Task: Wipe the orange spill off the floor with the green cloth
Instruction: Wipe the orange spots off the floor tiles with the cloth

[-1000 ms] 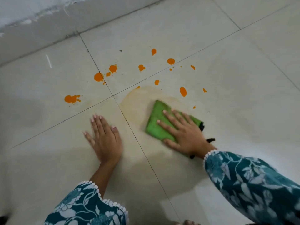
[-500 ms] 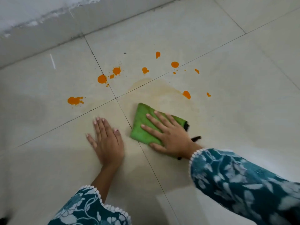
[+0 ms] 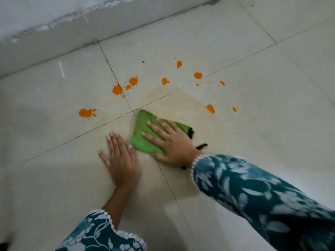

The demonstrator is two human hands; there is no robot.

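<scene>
The folded green cloth (image 3: 143,131) lies flat on the pale tiled floor (image 3: 253,124), with my right hand (image 3: 174,144) pressed palm-down on it, fingers spread. My left hand (image 3: 121,160) rests flat on the floor just left of the cloth, its thumb touching the cloth's edge. Several orange drops remain beyond the cloth: a splat (image 3: 87,113) at the left, blobs (image 3: 117,90) on the tile joint, others (image 3: 198,75) farther back and one (image 3: 210,108) to the right. A faint yellowish smear (image 3: 174,100) marks the tile behind the cloth.
A grey wall base with flaking paint (image 3: 54,42) runs along the back left. Dark grout lines (image 3: 116,78) cross under the cloth. A small dark speck (image 3: 143,62) lies near the far drops. Teal floral sleeves cover both forearms.
My right hand has slid the green cloth leftward across the tile, up against my left hand. A yellowish smear has spread and some small drops are gone. My left hand stayed planted.
</scene>
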